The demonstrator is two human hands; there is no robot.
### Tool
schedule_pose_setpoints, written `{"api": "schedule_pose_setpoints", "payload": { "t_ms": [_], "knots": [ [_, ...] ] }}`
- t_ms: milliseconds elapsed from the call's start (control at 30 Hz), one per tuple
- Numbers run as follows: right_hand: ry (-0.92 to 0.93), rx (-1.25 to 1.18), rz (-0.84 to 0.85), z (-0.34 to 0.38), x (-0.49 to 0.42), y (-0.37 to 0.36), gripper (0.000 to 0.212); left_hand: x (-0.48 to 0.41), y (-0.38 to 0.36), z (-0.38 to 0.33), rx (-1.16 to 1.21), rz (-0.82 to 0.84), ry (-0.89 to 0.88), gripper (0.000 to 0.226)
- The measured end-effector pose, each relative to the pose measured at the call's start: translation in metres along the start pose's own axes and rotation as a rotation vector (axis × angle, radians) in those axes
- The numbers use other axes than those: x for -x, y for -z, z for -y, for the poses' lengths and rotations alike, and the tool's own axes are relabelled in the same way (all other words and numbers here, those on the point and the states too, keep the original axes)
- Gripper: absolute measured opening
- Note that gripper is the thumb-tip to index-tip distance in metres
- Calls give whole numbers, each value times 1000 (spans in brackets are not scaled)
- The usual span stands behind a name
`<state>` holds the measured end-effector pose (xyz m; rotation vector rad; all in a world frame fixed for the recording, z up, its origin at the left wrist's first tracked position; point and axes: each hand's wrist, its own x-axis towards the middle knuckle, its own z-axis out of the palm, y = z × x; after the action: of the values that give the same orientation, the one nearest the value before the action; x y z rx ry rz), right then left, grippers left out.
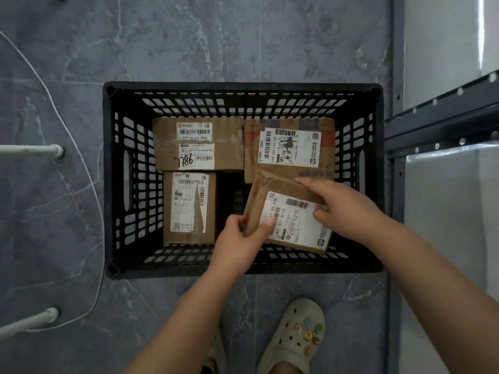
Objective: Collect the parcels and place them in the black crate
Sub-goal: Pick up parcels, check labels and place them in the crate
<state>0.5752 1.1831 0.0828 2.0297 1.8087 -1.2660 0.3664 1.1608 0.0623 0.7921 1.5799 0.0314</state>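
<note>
Parcel (293, 211), flat brown cardboard, creased, white barcode label on top, tilted over near-right part of black crate (118, 184), my left hand (240, 241) pinching its near-left corner, my right hand (345, 206) gripping its right edge, far-left box (198, 143), far-right box (289, 149), near-left box (189, 206) lying flat inside

Brown flat cardboard parcel (266, 195) between left hand (237, 244) and right hand (345, 206): white label, printed with black barcodes.
Black slotted plastic crate (118, 184) around both hands: walls patterned with a grid of rectangular holes.
Brown cardboard box with orange and purple print (328, 141) beyond right hand: white label, black camel graphic.
Brown taped cardboard box (167, 157) beyond left hand: white labels, orange tag, digits handwritten in black.
Grey stone-look floor tiles (54, 211): veined white.
Cream perforated rubber clog (286, 344) below right hand: studded with multicoloured charms.
</note>
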Motion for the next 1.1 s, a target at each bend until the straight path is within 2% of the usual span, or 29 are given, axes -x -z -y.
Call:
{"api": "schedule_pose_setpoints", "payload": {
  "t_ms": [67, 167, 267, 333, 400, 467, 533, 633, 833, 933, 1033, 1100],
  "knots": [
    [-7, 8, 87, 4, -11, -8, 61, -5, 0, -3, -143, -42, 65, 59],
    [-3, 45, 136, 7, -28, -31, 52, -19, 7, -2, -522, -2, 87, 52],
    [-24, 20, 43, 9, -38, -55, 46, -34, 10, 5, -612, 61, 134, 43],
    [-114, -154, -163, 7, -39, -69, 46, -44, 10, 7, -611, 71, 144, 40],
    [-343, -392, -352, 1, -40, -81, 50, -54, 8, 8, -600, 118, 141, 35],
    [-590, -670, -404, -6, -42, -88, 47, -61, 5, 11, -570, 232, 135, 33],
    [-689, -864, -371, -11, -43, -95, 45, -65, 3, 13, -562, 309, 127, 33],
    [-613, -968, -386, -17, -45, -98, 49, -71, 3, 16, -507, 284, 96, 36],
    [-548, -942, -324, -15, -43, -92, 53, -72, 6, 11, -475, 243, 101, 35],
    [-560, -942, -332, -8, -33, -76, 58, -62, 10, -10, -358, 135, -11, 38],
    [-513, -993, -333, 6, -16, -45, 53, -39, 20, -43, -297, 40, -119, 45],
    [-458, -1033, -317, 20, -3, -18, 47, -18, 28, -70, -259, -19, -204, 41]
  ]
}}
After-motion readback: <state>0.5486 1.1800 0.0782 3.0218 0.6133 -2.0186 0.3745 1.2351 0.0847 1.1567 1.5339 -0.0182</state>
